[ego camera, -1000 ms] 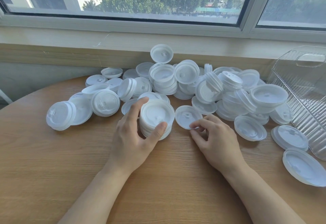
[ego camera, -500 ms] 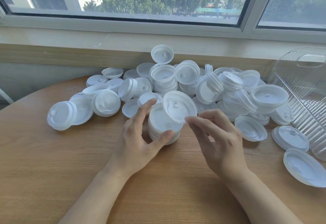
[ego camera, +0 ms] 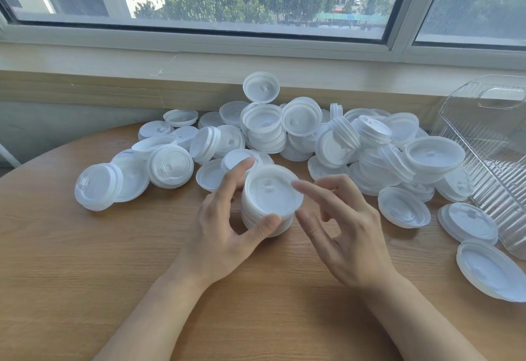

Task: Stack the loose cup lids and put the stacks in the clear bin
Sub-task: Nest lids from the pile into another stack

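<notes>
A short stack of white cup lids point(ego camera: 270, 198) stands on the wooden table in front of me. My left hand point(ego camera: 225, 227) grips it, thumb on the near side and fingers round the far side. My right hand point(ego camera: 341, 229) hovers just right of the stack with fingers spread and relaxed, the fingertips close to the top lid's rim, holding nothing. A big pile of loose white lids point(ego camera: 336, 138) lies behind, against the wall. The clear ribbed bin point(ego camera: 489, 138) lies tipped at the far right.
Loose lids lie at the left point(ego camera: 98, 185) and at the right near the bin point(ego camera: 466, 222), one by the table's right edge point(ego camera: 492, 271). A window sill point(ego camera: 199, 67) runs behind the pile. Bare wood table point(ego camera: 113, 275) stretches toward me.
My right hand picked one lid off the table, set it on top of the stack and let go. My left hand kept hold of the stack.
</notes>
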Demonstrator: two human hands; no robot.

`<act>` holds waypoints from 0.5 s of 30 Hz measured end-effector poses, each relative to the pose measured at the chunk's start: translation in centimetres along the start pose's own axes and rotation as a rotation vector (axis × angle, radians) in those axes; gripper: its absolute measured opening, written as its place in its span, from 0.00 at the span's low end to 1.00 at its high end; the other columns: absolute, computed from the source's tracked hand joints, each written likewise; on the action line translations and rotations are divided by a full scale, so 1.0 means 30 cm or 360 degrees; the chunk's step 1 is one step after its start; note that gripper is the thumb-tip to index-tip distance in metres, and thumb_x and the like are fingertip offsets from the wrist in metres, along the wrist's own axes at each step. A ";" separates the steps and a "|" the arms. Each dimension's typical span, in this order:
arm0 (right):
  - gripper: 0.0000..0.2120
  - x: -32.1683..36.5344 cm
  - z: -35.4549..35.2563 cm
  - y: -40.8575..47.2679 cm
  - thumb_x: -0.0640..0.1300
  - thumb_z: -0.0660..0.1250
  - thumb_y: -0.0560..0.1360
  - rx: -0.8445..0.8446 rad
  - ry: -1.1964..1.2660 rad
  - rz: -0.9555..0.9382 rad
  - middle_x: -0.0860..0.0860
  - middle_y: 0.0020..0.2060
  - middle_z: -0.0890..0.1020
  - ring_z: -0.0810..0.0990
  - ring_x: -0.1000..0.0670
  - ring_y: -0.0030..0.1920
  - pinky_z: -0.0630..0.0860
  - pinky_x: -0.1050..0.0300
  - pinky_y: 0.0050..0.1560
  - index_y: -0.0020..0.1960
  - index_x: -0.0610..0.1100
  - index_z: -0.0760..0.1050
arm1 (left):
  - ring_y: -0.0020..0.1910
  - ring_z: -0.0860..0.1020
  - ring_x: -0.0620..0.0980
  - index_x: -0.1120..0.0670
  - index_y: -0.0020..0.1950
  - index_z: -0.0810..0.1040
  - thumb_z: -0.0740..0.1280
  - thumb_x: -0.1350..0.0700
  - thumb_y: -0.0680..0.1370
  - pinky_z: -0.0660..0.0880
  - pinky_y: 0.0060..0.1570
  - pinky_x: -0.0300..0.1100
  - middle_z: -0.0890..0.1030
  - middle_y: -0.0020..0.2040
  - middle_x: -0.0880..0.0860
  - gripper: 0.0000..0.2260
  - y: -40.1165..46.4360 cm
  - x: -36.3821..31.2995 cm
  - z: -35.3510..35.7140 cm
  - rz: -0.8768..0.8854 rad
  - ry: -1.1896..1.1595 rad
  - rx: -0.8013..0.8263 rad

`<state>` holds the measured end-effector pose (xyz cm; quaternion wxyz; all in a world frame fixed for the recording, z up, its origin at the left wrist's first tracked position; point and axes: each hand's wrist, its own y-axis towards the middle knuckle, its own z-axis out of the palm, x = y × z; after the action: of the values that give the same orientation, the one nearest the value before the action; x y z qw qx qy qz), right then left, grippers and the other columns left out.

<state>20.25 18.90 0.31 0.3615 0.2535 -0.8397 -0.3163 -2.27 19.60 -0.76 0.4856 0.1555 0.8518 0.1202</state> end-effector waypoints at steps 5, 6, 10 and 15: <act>0.27 -0.018 0.007 -0.003 0.65 0.52 0.85 0.0233 -0.0055 0.0325 0.62 0.57 0.72 0.79 0.53 0.48 0.79 0.53 0.48 0.80 0.55 0.66 | 0.61 0.78 0.41 0.40 0.80 0.66 0.60 0.30 0.81 0.71 0.68 0.42 0.79 0.59 0.38 0.30 0.002 -0.002 0.002 0.0041 -0.0117 0.0001; 0.28 -0.023 0.010 -0.004 0.65 0.50 0.85 0.0270 -0.0058 0.0354 0.63 0.57 0.71 0.78 0.55 0.50 0.78 0.55 0.48 0.81 0.57 0.64 | 0.58 0.77 0.41 0.39 0.80 0.67 0.59 0.32 0.82 0.72 0.67 0.44 0.79 0.57 0.39 0.27 0.002 0.001 0.002 0.0017 -0.0146 0.0005; 0.27 -0.034 0.014 -0.005 0.65 0.50 0.85 0.0342 -0.0022 0.0371 0.63 0.55 0.72 0.78 0.54 0.51 0.74 0.62 0.48 0.81 0.58 0.63 | 0.55 0.77 0.42 0.38 0.79 0.67 0.59 0.36 0.82 0.72 0.61 0.40 0.78 0.54 0.40 0.25 0.005 0.007 0.004 -0.0045 -0.0200 0.0042; 0.26 -0.034 0.022 -0.004 0.65 0.52 0.84 0.0437 -0.0010 0.0416 0.62 0.54 0.73 0.79 0.53 0.48 0.74 0.61 0.51 0.81 0.61 0.62 | 0.45 0.76 0.41 0.39 0.80 0.66 0.59 0.37 0.82 0.71 0.51 0.33 0.77 0.45 0.44 0.25 0.007 0.002 0.006 -0.0087 -0.0282 0.0127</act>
<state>20.39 19.71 -0.59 0.3589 0.1882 -0.9018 -0.1500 -2.12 19.82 -0.81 0.5554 0.1616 0.8136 0.0586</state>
